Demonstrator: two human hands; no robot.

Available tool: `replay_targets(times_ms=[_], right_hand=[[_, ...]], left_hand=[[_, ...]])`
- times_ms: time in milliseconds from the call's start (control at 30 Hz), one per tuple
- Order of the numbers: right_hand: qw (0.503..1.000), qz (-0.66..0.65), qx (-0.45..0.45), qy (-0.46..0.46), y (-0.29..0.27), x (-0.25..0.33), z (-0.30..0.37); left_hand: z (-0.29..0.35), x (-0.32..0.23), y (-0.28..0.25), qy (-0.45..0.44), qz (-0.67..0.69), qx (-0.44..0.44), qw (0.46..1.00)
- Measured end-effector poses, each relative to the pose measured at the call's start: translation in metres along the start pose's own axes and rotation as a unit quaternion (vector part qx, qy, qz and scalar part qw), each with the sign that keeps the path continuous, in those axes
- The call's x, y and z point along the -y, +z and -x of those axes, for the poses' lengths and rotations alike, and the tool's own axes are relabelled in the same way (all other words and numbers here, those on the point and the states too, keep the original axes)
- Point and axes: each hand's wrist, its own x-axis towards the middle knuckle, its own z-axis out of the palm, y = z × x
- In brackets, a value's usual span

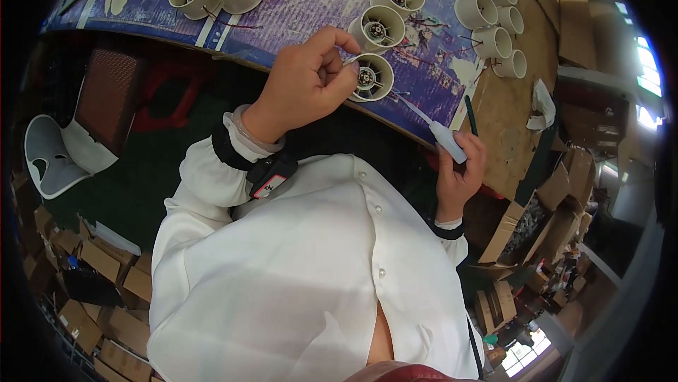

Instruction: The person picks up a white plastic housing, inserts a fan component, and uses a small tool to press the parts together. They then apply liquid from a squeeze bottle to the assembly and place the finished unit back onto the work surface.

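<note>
My right hand (462,170) is wrapped round a small whitish squeeze bottle (449,143) with a long thin nozzle. The nozzle points up and left toward the nearest round cream housing (383,94), which has a small fan motor inside. My left hand (307,85) is at that housing's left rim, with thumb and index finger curled toward each other. A small pale bit shows at those fingertips, too small to make out. Two more cream housings, one of them here (377,43), stand in a row just behind. Thin wires lie beside them.
More cream housings with wires stand at the back left (236,1) and right (492,42) of the blue-purple stained tabletop (332,4). A dark green stick (471,116) is by my right hand. A pale chair (56,156) stands left; cardboard boxes (127,318) crowd the floor.
</note>
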Motion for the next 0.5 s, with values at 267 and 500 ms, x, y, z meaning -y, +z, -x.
replay_targets(times_ms=[267,500], right_hand=[[0.998,-0.045,-0.008,0.047,0.0087,-0.0041,0.0041],[1.000,-0.001,0.014,0.023,0.0024,0.0011,0.0021]], left_hand=[[-0.0001,0.0006,-0.0005,0.000,0.001,0.002,1.000],[0.0001,-0.0003,-0.0006,0.001,-0.001,-0.001,1.000]])
